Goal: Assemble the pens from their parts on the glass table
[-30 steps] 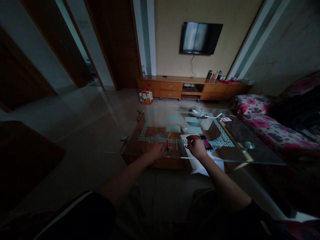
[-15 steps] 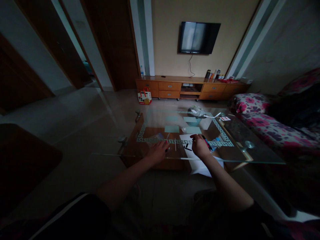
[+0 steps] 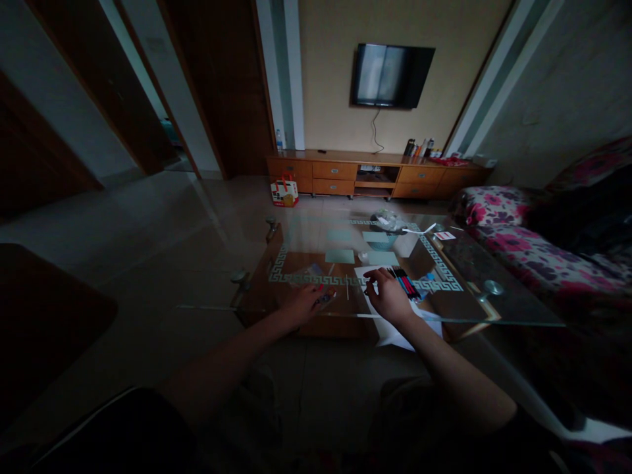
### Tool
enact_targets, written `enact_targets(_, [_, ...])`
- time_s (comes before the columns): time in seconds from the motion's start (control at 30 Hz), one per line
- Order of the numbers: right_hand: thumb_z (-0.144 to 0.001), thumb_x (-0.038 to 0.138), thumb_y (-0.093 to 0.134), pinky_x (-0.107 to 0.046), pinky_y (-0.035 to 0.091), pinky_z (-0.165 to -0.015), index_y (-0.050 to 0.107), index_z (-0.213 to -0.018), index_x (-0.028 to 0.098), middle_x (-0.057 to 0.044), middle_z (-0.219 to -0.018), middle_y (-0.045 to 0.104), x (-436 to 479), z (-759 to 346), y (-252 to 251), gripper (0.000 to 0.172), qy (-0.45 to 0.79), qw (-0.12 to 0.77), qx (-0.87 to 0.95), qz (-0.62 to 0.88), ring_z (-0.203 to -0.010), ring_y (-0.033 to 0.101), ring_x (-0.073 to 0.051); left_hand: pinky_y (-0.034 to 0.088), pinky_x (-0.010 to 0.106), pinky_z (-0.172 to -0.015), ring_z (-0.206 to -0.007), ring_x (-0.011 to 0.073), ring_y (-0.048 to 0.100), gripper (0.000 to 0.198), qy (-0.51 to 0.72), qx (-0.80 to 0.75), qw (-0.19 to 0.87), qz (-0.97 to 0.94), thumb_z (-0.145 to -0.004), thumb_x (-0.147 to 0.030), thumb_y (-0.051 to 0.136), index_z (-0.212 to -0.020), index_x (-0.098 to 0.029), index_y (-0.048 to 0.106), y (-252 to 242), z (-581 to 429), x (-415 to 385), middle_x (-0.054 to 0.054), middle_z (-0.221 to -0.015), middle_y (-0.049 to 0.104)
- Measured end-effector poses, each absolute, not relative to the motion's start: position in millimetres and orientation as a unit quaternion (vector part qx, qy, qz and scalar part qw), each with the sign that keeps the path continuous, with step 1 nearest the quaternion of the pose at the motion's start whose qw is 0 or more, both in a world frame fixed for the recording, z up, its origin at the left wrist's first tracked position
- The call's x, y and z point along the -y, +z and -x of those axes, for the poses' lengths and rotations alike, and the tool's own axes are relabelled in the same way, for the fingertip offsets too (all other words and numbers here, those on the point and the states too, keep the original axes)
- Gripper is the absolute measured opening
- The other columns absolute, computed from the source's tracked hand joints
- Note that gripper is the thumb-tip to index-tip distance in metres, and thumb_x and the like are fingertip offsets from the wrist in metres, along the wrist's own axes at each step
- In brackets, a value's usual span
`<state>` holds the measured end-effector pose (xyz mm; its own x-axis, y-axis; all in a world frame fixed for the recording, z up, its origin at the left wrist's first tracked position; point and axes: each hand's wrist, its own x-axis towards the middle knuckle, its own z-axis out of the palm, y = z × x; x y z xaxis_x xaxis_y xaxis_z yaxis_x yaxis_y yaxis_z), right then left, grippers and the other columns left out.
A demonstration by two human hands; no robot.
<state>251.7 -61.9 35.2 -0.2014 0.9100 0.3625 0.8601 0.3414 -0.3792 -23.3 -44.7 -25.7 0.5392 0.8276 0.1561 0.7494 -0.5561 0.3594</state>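
Both my hands rest at the near edge of a glass coffee table (image 3: 474, 263). My left hand (image 3: 302, 304) lies on the glass with its fingers curled round a small reddish thing that I cannot make out. My right hand (image 3: 389, 296) sits on a white sheet of paper (image 3: 395, 329), fingers pinched on a thin dark pen-like thing. Just beyond it lies a row of coloured pens (image 3: 405, 283) in red, blue and black. A thin white stick (image 3: 347, 288) lies on the glass between my hands.
Pale green cards (image 3: 340, 255), a small basket (image 3: 382, 237) and a red-and-white card (image 3: 444, 235) sit farther back on the table. A floral sofa (image 3: 533, 250) runs along the right. A wooden TV cabinet (image 3: 375, 174), a wall television (image 3: 392, 74) and a red gift box (image 3: 285, 191) are beyond.
My right hand drew back toward me, off the coloured pens, which now show. My left hand pulled back slightly and curled over the reddish thing. The view shifted a little.
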Motion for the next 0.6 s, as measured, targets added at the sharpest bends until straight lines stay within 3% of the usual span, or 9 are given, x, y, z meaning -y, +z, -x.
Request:
enact_targets(0.13, [-0.095,0.022,0.047,-0.027,0.045,-0.078,0.061,-0.11,0.019,-0.008,-0.105,0.061,60.7,-241.7,24.2,0.021,0.051,0.219,0.814,0.536,-0.085,0.061,-0.018,0.045,0.031,-0.083,-0.093,0.0213,0.058,0.022,0.186,-0.45,0.193,-0.852,-0.088,-0.016,0.053,-0.103,-0.017,0.069,-26.4,24.3,42.3,0.009,-0.102,0.062])
enact_targets(0.3, [-0.094,0.014,0.049,-0.029,0.045,-0.088,0.063,-0.113,0.018,-0.01,-0.107,0.062,54.4,-220.6,3.3,0.024,0.041,0.126,0.87,0.474,-0.098,0.059,-0.02,0.044,0.03,-0.082,-0.087,0.02,0.058,0.017,0.218,-0.449,0.228,-0.836,-0.086,-0.01,0.054,-0.086,-0.016,0.069,-21.8,21.3,38.0,0.007,-0.09,0.064])
enact_targets(0.47, [-0.089,0.003,0.048,-0.036,0.043,-0.098,0.057,-0.126,0.019,-0.011,-0.125,0.058,50.3,-206.4,-18.6,0.041,0.002,0.082,0.903,0.421,-0.111,0.056,-0.023,0.044,0.029,-0.078,-0.082,0.0185,0.057,0.011,0.28,-0.475,0.266,-0.79,-0.082,-0.009,0.057,-0.087,-0.017,0.062,-21.8,21.6,41.4,0.004,-0.085,0.062])
enact_targets(0.6, [-0.087,0.001,0.047,-0.039,0.04,-0.104,0.055,-0.131,0.019,-0.012,-0.138,0.052,48.6,-205.4,-31.8,0.048,0.006,0.076,0.915,0.397,-0.123,0.051,-0.024,0.046,0.026,-0.073,-0.08,0.0159,0.06,0.022,0.342,-0.484,0.344,-0.729,-0.078,-0.009,0.062,-0.099,-0.017,0.057,-30.9,18.1,39.9,0.003,-0.089,0.064])
